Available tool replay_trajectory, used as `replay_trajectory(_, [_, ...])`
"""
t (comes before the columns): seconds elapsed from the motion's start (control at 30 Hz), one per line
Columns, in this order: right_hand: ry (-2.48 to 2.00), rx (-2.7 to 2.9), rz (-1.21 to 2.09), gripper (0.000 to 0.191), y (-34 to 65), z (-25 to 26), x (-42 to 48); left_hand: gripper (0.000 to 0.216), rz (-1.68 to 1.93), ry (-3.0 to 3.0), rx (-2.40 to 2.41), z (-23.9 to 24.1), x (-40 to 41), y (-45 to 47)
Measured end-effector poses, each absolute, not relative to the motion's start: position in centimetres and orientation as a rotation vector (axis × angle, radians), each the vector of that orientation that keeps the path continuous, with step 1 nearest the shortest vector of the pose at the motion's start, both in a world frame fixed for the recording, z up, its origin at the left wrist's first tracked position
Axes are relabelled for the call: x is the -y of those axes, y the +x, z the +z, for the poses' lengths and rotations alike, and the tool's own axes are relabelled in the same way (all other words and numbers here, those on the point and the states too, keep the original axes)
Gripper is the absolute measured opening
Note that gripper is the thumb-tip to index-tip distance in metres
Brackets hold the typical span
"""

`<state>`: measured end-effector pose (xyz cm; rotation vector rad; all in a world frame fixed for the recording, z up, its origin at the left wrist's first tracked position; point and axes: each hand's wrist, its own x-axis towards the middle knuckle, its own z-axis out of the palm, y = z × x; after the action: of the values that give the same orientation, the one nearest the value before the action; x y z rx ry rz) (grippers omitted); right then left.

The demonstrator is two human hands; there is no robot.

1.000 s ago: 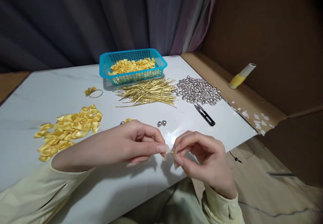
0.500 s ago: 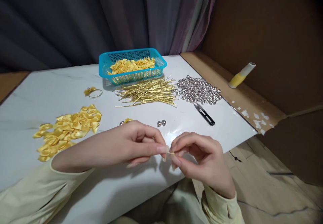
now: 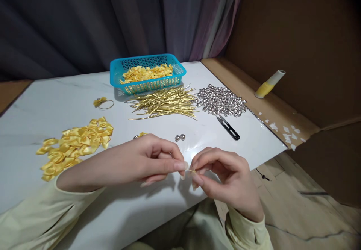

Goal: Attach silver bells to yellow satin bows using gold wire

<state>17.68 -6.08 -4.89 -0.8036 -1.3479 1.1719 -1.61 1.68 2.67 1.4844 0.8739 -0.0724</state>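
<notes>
My left hand point(image 3: 153, 159) and my right hand point(image 3: 222, 173) meet fingertip to fingertip above the near edge of the white table point(image 3: 34, 107). Both are closed in a pinch on a short piece of gold wire tie point(image 3: 191, 170), of which only a small bit shows between the thumbs. Whatever else the left hand's fingers hold is hidden. Just beyond the left hand lie a small yellow bow with a bell point(image 3: 140, 135) and two loose silver bells point(image 3: 180, 137).
A blue basket point(image 3: 147, 73) of yellow bows stands at the back. Before it lie a heap of gold wire ties point(image 3: 163, 102), a heap of silver bells point(image 3: 221, 100) and black thread snips point(image 3: 229, 127). Loose yellow bows point(image 3: 75, 143) are piled at left. A yellow thread spool point(image 3: 269, 84) lies on cardboard at right.
The right hand's fingers shifted slightly on the wire tie, thumb and forefinger closing nearer the left thumb. Otherwise both hands stay in place.
</notes>
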Motion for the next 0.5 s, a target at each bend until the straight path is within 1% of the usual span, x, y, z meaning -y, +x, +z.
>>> replay_trajectory(0.2, [-0.812, 1.354, 1.170, 0.019, 17.74, -4.95, 6.17, 0.011, -0.069, 1.468, -0.887, 2.79, -1.62, -1.60])
replay_trajectory(0.5, [-0.816, 1.356, 1.184, 0.018, 17.89, -5.00, 6.13, 0.009, -0.072, 1.443, -0.897, 2.85, -1.73, -1.58])
